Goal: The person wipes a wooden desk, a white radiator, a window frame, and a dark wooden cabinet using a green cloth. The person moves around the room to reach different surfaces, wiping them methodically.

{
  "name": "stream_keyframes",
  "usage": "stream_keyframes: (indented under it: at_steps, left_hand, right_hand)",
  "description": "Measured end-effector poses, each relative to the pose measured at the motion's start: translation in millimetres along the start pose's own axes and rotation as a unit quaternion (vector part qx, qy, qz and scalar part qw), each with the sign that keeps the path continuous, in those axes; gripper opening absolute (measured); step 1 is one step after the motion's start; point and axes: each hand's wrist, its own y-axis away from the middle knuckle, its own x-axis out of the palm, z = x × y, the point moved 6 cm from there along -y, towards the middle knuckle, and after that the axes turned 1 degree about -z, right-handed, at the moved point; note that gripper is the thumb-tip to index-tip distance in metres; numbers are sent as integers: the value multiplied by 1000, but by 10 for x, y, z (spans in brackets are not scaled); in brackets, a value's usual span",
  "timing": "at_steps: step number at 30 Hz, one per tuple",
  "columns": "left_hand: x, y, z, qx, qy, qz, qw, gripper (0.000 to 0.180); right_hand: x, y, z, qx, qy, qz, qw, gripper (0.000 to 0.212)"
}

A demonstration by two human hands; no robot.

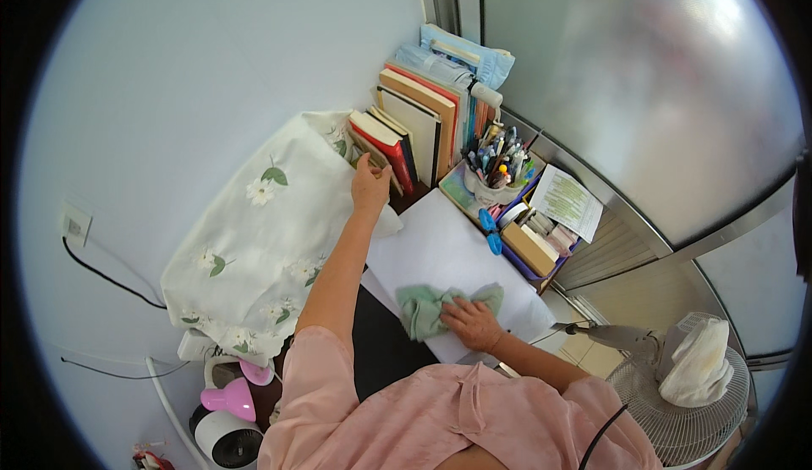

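My left hand (370,184) reaches to the row of upright books and closes on the edge of the leftmost thin brown book (377,159). Next to that book stands a red book (385,142). A white flowered cover (262,225) drapes over something bulky just left of this hand. My right hand (474,322) presses on a crumpled green cloth (423,309), its fingers bent into the fabric. Beneath the cloth lies a white sheet (440,250) spread on the desk.
A pen cup (495,184) packed with pens stands right of the books. Beside it are a blue organizer box (533,241) and blue-handled scissors (489,229). A fan (685,394) stands at right. Pink and white appliances (228,419) sit lower left. A frosted glass partition (634,81) rises behind.
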Motion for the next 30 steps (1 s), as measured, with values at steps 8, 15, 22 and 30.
stream_keyframes:
  at_steps: [8,15,22,30]
  left_hand:
    - [255,-406,-158,5,-138,8,990,72]
    - [255,-481,-18,10,-139,10,990,72]
    - [163,-580,-48,60,-134,-25,989,59]
    - [-197,-641,-443,49,-168,35,984,53]
  right_hand:
    - [-153,-29,-424,145,-1,-58,988,36]
    - [130,-381,-243,97,-18,32,995,47]
    - [34,-386,-526,162,1,-24,986,48]
    - [35,-361,-495,157,20,-42,986,47]
